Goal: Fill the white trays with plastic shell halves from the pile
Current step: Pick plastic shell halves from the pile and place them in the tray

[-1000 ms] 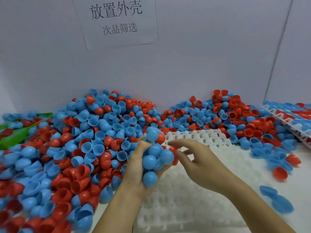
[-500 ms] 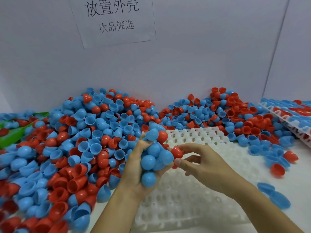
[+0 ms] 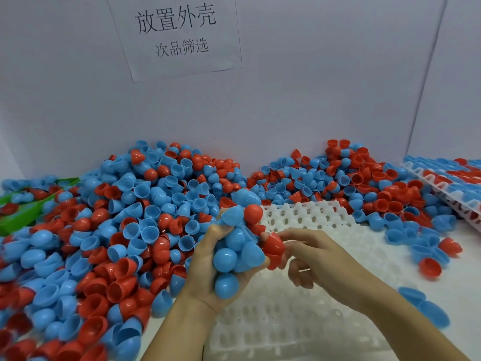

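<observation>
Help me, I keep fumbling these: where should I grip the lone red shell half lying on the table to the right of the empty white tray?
Probably pinch the red shell half across its rim, thumb and finger on opposite sides, coming from above. It seems to lie tilted, dome partly up, apart from the white tray, with open table around it.

A plain pale grey-lilac wall (image 3: 312,100) fills the upper half of the view, smooth and matt. A white paper sign (image 3: 177,35) is fixed to it left of centre, slightly tilted, with 2 lines of black Chinese characters, the upper line larger. To the right a thin dark seam (image 3: 426,74) runs down at a slant where the back wall meets a side panel (image 3: 458,87) of the same colour. Below, the white table (image 3: 463,277) shows bare at the right edge. Light is even and soft, with only faint shadows on the wall near the lower left corner.
</observation>
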